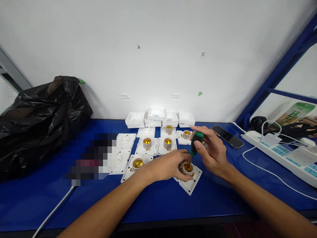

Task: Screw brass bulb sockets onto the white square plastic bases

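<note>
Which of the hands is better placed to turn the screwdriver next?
Probably the right hand: it grips the green-and-black screwdriver, whose shaft points down into the lamp socket. The left hand is occupied, its thumb and fingers around that socket.

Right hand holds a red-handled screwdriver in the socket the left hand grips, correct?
Handle colour's wrong: the head view shows the screwdriver is green and black. The right hand does hold it in the socket the left hand grips.
</note>
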Demonstrator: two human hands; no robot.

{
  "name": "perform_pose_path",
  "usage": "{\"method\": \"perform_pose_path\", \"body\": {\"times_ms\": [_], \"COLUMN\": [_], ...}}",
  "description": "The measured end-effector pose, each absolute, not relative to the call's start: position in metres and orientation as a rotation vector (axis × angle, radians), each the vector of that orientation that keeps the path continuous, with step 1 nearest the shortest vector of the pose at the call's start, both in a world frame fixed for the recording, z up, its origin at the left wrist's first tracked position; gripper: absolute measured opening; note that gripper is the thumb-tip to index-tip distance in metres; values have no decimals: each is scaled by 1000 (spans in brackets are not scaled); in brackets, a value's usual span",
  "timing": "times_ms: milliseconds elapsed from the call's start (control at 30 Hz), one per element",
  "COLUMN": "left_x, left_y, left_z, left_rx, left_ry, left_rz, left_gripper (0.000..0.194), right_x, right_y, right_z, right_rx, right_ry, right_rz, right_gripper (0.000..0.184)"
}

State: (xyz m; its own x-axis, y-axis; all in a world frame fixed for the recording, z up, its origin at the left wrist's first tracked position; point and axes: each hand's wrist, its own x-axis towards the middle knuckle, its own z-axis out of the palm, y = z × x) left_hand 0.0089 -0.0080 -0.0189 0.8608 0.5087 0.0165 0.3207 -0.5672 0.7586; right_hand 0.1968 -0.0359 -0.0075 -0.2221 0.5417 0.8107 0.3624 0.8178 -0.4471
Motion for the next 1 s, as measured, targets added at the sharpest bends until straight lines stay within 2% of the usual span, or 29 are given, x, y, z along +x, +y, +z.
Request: {"method": "perform_pose_path", "body": {"times_ms": [167,333,500,867,1000], "left_x": [9,9,9,9,10], "left_y": [-8,-8,-7,-7,-7], "left_z": [-18,-17,-19,-18,-20], "left_rx": [2228,2240,2247,2243,2235], "left_ry": [579,597,576,578,588], "left_rz": [300,292,308,299,290], "left_gripper": [35,34,32,33,34], "right_x": [197,197,197,200,198], "right_y": [-35,-36,-35,-42,-39], "right_z": [-7,-8,-9,-2,-6], "right_rx": [-665,-701,-683,-706,-695], "right_ry": [-1775,-1827,-1785,-1873,-1791], "right_rz": [139,246,138,418,372], "right_gripper": [40,42,43,44,42]}}
